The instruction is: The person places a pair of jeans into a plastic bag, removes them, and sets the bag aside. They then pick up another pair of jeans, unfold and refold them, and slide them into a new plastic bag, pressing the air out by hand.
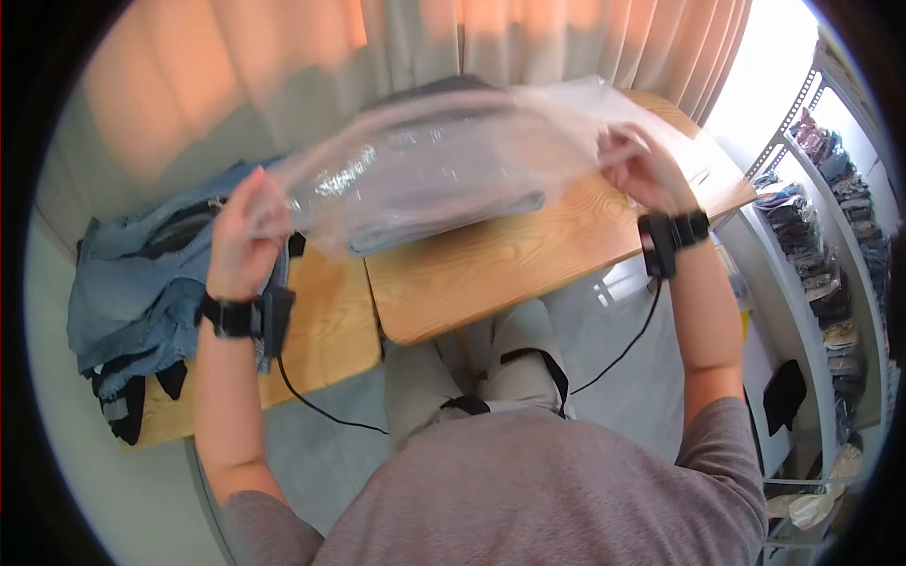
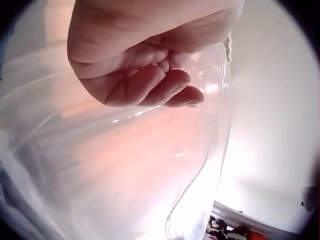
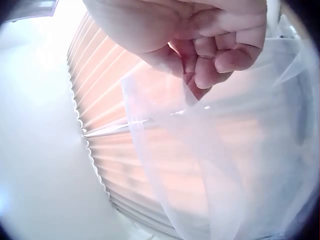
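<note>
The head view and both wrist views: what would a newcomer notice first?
Probably it is the large clear plastic bag, held up between the left hand and the right hand above the light-brown wooden tabletop. Next may come the heap of blue denim clothes at the person's left, and the pale pleated curtain, lit orange, at the back.

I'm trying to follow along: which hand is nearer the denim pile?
Left. In the head view, the left hand overlaps the right edge of the denim pile; the right hand is farther off, across the clear plastic.
</note>
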`<state>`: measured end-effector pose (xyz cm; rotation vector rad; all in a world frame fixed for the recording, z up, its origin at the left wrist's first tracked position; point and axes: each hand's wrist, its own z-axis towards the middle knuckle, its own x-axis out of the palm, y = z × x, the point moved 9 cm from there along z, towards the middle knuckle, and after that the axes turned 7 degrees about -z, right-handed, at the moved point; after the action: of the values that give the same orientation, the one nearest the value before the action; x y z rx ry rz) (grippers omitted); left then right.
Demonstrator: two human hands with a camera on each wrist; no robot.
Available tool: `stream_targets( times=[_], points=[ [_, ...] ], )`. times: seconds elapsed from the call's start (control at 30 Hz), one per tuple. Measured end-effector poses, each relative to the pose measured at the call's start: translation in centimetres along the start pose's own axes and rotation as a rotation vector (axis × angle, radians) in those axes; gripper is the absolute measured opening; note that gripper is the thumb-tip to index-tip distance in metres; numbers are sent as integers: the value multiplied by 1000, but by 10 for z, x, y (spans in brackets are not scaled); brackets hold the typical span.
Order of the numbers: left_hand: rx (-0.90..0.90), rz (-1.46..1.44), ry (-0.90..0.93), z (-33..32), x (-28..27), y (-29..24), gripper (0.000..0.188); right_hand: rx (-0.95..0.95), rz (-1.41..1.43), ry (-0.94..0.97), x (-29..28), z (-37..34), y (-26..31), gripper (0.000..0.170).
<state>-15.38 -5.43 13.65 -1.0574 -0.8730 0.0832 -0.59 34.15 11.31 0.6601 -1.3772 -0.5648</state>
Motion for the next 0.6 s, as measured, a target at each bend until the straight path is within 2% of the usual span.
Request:
stream_targets(
  times=[0.03, 0.07, 0.1, 0.13, 0.17, 0.2, 0.27, 0.3, 0.37, 0.43, 0.47, 0.5, 0.53, 0.57, 0.6],
  points=[
    [13, 16, 24, 10, 20, -15, 15, -125, -125, -16, 24, 11, 25, 15],
    [180, 78, -161, 13, 34, -48, 14, -213, -153, -58, 38, 20, 46, 18],
    [351, 132, -348, 10, 41, -81, 13, -361, -311, -98, 58, 21, 74, 21],
    [369, 140, -329, 17, 45, -105, 13, -306, -271, 150, 86, 29, 89, 19],
    [336, 130, 7, 28, 68, -129, 14, -242, -233, 396, 113, 30, 102, 18],
    [290, 121, 340, 26, 104, -141, 20, -258, -241, 408, 130, 30, 114, 18],
    [372, 151, 336, 21, 128, -172, 19, -552, -477, 409, 169, 21, 152, 13],
    [441, 168, 317, 17, 142, -186, 18, -562, -482, 415, 189, 18, 152, 13],
    [514, 183, 301, 17, 149, -200, 17, -714, -402, 58, 188, 14, 168, 15],
    [431, 155, 418, 25, 158, -198, 19, -696, -428, 97, 186, 19, 172, 15],
    [431, 154, 417, 29, 153, -195, 19, -658, -441, 36, 167, 30, 175, 13],
    [393, 103, 328, 39, 135, -188, 19, -619, -453, -23, 156, 39, 171, 12],
    [356, 53, 237, 48, 117, -182, 19, -586, -456, 4, 150, 46, 162, 13],
    [361, 54, 237, 52, 112, -175, 19, -586, -457, 9, 148, 49, 154, 13],
    [366, 49, 163, 57, 104, -166, 20, -606, -453, -110, 136, 49, 150, 12]
  ],
)
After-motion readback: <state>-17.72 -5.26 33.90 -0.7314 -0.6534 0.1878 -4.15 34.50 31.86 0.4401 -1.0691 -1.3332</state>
